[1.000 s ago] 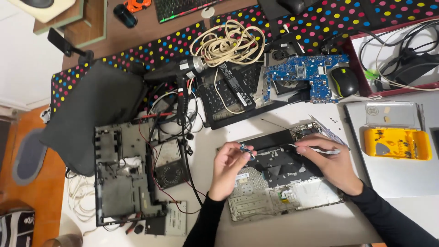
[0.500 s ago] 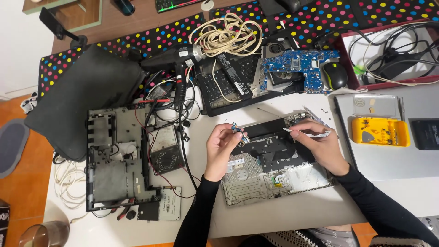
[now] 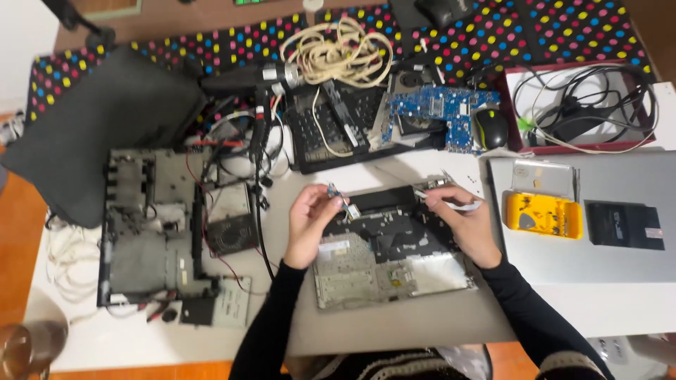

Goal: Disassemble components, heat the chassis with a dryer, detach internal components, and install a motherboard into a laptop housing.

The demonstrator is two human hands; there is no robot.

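Right in front of you sits the opened laptop base (image 3: 391, 257), its bare metal underside toward you and the dark inner frame beyond. Your left hand (image 3: 310, 225) is at the base's left edge, fingers pinched together on a small circuit board (image 3: 336, 193) with a bluish end, lifted just above the base's upper left corner. That little board looks light, stiff and easily cracked, so I'd say hold it by its edges and keep off the contacts. Your right hand (image 3: 461, 225) rests on the base's right side, fingers closed around a slim pale tool (image 3: 451, 204) lying across the upper right corner; its tip is too small to read. Whether a ribbon still ties the small board to the base, I cannot tell: your fingers cover the joint.

Left of the base lies a stripped chassis (image 3: 169, 225) with a fan and loose wires. Right of it, a yellow tool case (image 3: 543, 215) on a silver laptop lid (image 3: 598, 260). Beyond the base, a blue motherboard (image 3: 443, 112), a black keyboard tray (image 3: 331, 134) and a coil of cream cable (image 3: 341, 49).
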